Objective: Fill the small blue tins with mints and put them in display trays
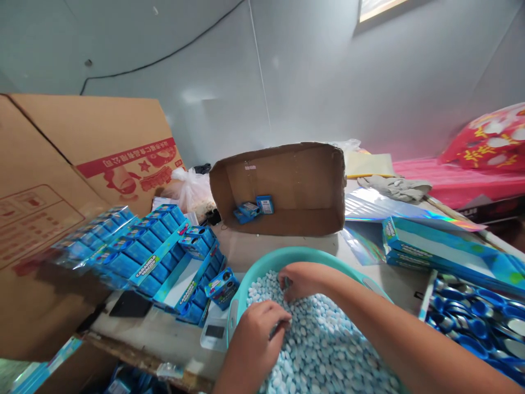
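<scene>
Table (241,247) | teal tub (303,253): tablets (324,350) | carton (303,189): blue boxes (264,204) | left hand (256,339), right hand (301,278): grip unclear

Light-coloured table (241,251) with a rough front edge, bearing a turquoise basin (301,253) at front centre. To the basin's left lie a white scale (213,332) and blue display cartons (150,267); behind, an open cardboard box (303,221); to its right, blue trays (418,249).

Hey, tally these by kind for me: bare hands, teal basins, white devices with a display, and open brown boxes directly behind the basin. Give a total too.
Left hand and right hand: 2
Teal basin: 1
White device with a display: 1
Open brown box: 1
Total: 5
</scene>
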{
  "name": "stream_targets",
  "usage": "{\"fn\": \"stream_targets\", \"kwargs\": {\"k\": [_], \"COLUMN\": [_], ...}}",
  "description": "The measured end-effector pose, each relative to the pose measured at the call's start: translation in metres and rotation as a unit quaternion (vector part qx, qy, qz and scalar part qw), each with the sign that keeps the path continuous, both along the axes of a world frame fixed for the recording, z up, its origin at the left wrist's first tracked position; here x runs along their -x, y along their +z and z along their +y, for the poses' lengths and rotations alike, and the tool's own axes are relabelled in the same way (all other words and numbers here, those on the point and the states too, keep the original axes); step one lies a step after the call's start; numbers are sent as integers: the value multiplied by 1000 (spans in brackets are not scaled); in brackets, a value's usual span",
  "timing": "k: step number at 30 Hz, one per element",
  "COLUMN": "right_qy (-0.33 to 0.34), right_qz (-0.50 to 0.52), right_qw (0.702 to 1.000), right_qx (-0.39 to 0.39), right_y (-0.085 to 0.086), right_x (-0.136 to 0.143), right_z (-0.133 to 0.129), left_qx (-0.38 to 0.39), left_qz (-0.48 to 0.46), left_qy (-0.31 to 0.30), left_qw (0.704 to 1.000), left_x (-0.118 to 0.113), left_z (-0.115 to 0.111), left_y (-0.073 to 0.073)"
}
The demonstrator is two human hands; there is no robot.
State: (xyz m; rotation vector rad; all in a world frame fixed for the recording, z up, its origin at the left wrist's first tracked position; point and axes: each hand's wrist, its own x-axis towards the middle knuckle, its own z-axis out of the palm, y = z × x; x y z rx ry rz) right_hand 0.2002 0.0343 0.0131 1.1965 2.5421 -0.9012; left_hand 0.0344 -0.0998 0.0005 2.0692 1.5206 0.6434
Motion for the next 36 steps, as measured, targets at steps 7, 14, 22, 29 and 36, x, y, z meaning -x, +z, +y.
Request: {"fn": "stream_targets", "kwargs": {"k": [7,14,22,29,36], "right_qy": [-3,-4,-4,-13,-11], "right_qz": [-14,-8,13,14,17], "right_qw": [1000,1000,1000,1000,1000], "right_qx": [15,6,-8,-3,-1], "right_y": [0,-4,-6,-4,-10], "right_x": [0,-1,-3,-1,-3], "right_z": [2,2,1,-1,3], "left_qx": [-41,-205,-210,-142,-230], "left_qz": [-18,-2,88,82,11], "left_qy": [-27,133,248,205,224], "left_qw": [999,970,942,965,947], "left_x": [-2,49,114,118,99], "left_z": [-2,9,43,49,20], "left_y": [-7,1,17,6,8]}}
